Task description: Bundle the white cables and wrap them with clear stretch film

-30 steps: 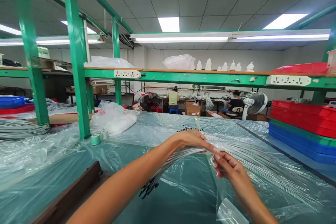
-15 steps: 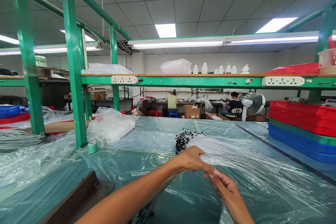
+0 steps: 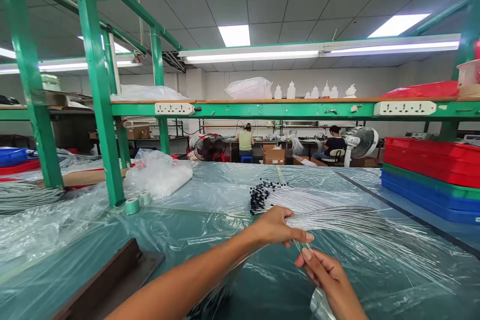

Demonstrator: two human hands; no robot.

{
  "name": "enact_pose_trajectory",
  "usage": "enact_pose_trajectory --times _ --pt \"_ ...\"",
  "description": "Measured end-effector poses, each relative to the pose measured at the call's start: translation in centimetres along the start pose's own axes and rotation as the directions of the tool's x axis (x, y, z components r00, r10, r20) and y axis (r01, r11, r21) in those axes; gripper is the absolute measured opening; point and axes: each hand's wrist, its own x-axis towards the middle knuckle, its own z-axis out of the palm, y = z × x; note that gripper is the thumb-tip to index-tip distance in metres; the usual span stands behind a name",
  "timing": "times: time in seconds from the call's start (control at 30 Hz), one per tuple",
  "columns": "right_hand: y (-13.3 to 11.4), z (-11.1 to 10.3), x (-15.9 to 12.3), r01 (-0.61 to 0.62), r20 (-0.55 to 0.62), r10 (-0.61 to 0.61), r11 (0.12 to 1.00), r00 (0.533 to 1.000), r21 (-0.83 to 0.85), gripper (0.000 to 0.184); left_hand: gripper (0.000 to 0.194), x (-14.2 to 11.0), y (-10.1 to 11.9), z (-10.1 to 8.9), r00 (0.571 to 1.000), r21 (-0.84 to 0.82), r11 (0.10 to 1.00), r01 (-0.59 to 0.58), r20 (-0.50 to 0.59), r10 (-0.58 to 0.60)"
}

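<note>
My left hand (image 3: pixel 279 227) is closed around a bundle of thin grey cables (image 3: pixel 345 217), whose loose ends fan out to the right above the table. Under my left forearm, dark ends (image 3: pixel 212 302) show at the bottom edge, partly hidden by the arm. Just below my left hand, my right hand (image 3: pixel 322 270) pinches a thin, clear-looking strand (image 3: pixel 299 246) between thumb and finger; its kind is hard to make out. Behind the hands, more cables with black connectors (image 3: pixel 259 197) lie in a pile on the plastic-covered table (image 3: pixel 210 232).
A brown metal angle piece (image 3: pixel 123 275) lies at front left. Tape rolls (image 3: pixel 132 205) and crumpled plastic bags (image 3: pixel 159 175) are near a green post (image 3: pixel 98 85). Stacked red, green and blue trays (image 3: pixel 431 185) stand right. A shelf (image 3: pixel 281 109) spans the back. Two people sit farther off.
My right hand has drawn slightly down and away from my left, showing the strand between them. The held cable bundle now stands out above the pile. The view has shifted a little.
</note>
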Motion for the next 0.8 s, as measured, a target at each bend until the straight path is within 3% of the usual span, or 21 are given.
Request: enact_pose_trajectory --times 0.3,0.4,0.53,0.67,0.8 --pt "0.6 -1.1 0.7 -0.006 0.031 0.007 1.000 0.999 -0.022 0.047 0.040 -0.4 -0.1 1.1 0.995 -0.081 0.992 -0.098 0.024 0.100" --pt "-0.1 -1.2 0.8 0.056 0.028 -0.053 0.990 0.998 -0.130 0.046 0.034 -0.5 -0.7 1.7 0.987 0.028 0.990 -0.141 -0.070 0.143" --pt "-0.8 -0.9 0.9 0.126 0.011 -0.127 0.971 0.992 -0.205 0.039 0.033 -1.0 -0.7 2.7 0.933 0.287 0.949 -0.131 -0.288 0.216" --pt "-0.4 -0.5 1.1 0.145 -0.020 -0.154 0.960 0.988 -0.240 0.033 0.028 -2.0 -0.3 3.6 0.895 0.431 0.897 -0.101 -0.355 0.271" --pt "0.1 -0.4 1.5 0.089 -0.086 -0.121 0.946 0.989 -0.313 0.027 0.024 -2.5 -0.5 3.9 0.890 0.472 0.878 -0.071 -0.367 0.269"
